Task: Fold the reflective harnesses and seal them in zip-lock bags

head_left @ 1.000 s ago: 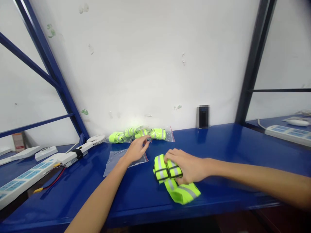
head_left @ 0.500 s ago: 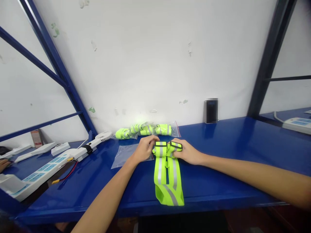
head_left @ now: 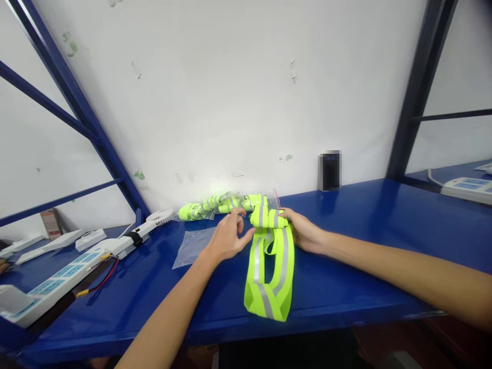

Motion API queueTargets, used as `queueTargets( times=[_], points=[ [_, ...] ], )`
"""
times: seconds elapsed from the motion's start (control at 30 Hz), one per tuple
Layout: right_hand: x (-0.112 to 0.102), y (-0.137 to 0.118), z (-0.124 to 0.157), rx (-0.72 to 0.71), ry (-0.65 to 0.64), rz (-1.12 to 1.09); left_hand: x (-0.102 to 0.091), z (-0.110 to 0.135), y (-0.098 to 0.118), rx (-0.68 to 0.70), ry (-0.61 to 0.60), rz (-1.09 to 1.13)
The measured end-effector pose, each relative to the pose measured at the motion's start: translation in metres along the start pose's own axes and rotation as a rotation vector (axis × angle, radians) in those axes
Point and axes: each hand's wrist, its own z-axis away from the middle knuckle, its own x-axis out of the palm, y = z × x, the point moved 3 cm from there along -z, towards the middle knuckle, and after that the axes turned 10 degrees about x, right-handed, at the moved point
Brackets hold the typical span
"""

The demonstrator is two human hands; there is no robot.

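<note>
A neon-yellow reflective band [head_left: 271, 266] with grey stripes hangs in a long loop above the blue shelf [head_left: 365, 246]. My right hand [head_left: 303, 230] grips its folded top end from the right. My left hand [head_left: 228, 238] pinches the same end from the left, thumb and fingers pressed on the fabric. An empty clear zip bag [head_left: 192, 246] lies flat just left of my left hand. Behind the hands, against the wall, lie clear bags holding more rolled yellow bands [head_left: 221, 204].
A white power strip [head_left: 57, 274] with red and yellow wires and a small white fan [head_left: 159, 216] lie at the left. A dark blurred box [head_left: 330, 170] stands against the wall. Another power strip [head_left: 467, 188] sits at far right. Blue rack posts rise on both sides.
The band was bunched under my right hand on the shelf; both hands now hold its top end lifted, and it hangs unfolded. My left hand came from the bags to the band.
</note>
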Motion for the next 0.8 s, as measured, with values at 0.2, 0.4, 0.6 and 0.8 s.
queueTargets(
  times=[0.2, 0.4, 0.6, 0.8],
  points=[
    [0.001, 0.002, -0.003, -0.027, -0.196, 0.181, 0.001, -0.005, 0.008, 0.119, -0.020, 0.037],
    [-0.022, -0.019, -0.004, -0.177, -0.492, 0.717, 0.010, -0.007, -0.001, -0.230, 0.183, 0.596],
    [-0.031, -0.039, 0.005, -0.714, -0.253, 1.033, 0.025, -0.004, -0.021, -0.614, 0.403, 1.075],
    [-0.010, -0.031, 0.020, -1.117, -0.101, 1.246, 0.039, -0.003, -0.004, -0.701, 0.168, 1.276]
  ],
)
